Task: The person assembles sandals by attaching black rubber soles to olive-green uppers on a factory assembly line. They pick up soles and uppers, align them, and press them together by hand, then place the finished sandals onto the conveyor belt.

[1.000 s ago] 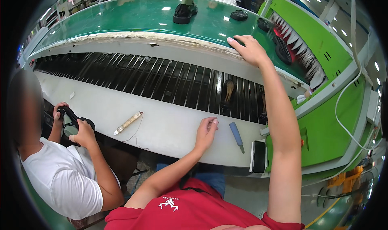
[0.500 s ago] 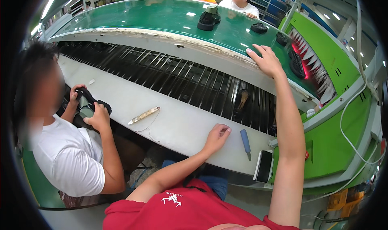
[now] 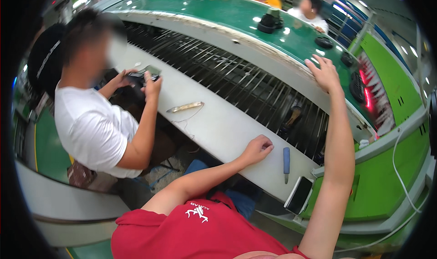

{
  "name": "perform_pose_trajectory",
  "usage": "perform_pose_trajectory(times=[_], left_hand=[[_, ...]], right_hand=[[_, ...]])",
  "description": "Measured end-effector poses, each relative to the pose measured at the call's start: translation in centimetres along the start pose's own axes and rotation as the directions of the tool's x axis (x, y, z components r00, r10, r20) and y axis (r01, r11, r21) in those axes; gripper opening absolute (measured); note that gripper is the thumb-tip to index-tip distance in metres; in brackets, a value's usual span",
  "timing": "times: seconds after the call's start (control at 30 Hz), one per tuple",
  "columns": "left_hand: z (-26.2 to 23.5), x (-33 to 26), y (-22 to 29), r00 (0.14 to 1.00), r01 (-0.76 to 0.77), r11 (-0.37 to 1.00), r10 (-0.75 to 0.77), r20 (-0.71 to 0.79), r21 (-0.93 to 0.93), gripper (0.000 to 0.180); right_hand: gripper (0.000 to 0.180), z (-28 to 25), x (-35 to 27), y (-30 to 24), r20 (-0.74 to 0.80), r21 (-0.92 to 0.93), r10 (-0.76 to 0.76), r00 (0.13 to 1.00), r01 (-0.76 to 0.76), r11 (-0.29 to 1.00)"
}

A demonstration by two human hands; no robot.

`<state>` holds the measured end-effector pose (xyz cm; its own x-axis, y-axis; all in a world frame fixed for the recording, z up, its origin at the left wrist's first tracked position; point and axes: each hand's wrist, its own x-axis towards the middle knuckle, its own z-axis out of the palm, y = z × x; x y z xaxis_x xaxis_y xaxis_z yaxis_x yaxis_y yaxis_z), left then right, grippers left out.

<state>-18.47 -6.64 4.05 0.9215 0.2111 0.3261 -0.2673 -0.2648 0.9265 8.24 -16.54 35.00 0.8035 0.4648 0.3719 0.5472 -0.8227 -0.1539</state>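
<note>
**A:** anything sketchy here? right hand (image 3: pixel 325 73) is at the near edge of the green belt (image 3: pixel 205 6), fingers spread, looks empty to me

**B:** can't tell if the belt's moving, but if it is, fingers could get pulled toward the white fringe (image 3: pixel 380 106) at its right end. The dark sole (image 3: pixel 357 87) is on the belt right by that fringe, so a late grab could put a hand in the opening imo

**A:** left hand (image 3: pixel 258 149)?

**B:** loosely curled at the white ledge (image 3: pixel 223 131) on the belt's near side, can't tell if it's holding anything. Blue-handled tool (image 3: pixel 286 160) lies on that near side too, further right. A careless sideways swipe could nick the hand or knock the tool into the phone (image 3: pixel 299 195)
</note>
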Motion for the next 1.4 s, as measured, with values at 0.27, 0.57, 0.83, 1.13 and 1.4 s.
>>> perform_pose_trajectory(times=[0.27, 0.57, 0.83, 1.13, 1.4], left_hand=[[1.7, -1.4, -1.3, 0.991, -0.131, 0.984, 0.127, 0.036, 0.119, 0.014], [1.8, -5.7, 1.0, 0.933, -0.357, 0.85, 0.303, 0.196, 0.388, 0.023], [2.0, -6.3, 0.1, 0.925, -0.38, 0.818, 0.339, 0.172, 0.431, 0.028], [-0.4, -9.8, -1.7, 0.859, -0.48, 0.683, 0.492, 0.139, 0.551, 0.024], [-0.7, -10.9, -2.0, 0.874, -0.457, 0.696, 0.467, 0.135, 0.553, 0.029]], right_hand=[[0.063, 2.5, 3.9, 5.9, -0.033, -0.086, -0.255, 0.966, 0.252, 0.964], [0.056, 0.1, -0.4, 4.6, -0.316, -0.301, -0.224, 0.922, 0.126, 0.945], [0.055, 1.0, -3.7, 3.8, -0.391, -0.419, -0.292, 0.873, 0.114, 0.901], [0.057, 1.8, -2.2, 1.8, -0.327, -0.381, -0.105, 0.939, -0.029, 0.924], [0.064, 0.2, 0.1, 3.0, -0.153, -0.465, -0.11, 0.982, 0.027, 0.885]])
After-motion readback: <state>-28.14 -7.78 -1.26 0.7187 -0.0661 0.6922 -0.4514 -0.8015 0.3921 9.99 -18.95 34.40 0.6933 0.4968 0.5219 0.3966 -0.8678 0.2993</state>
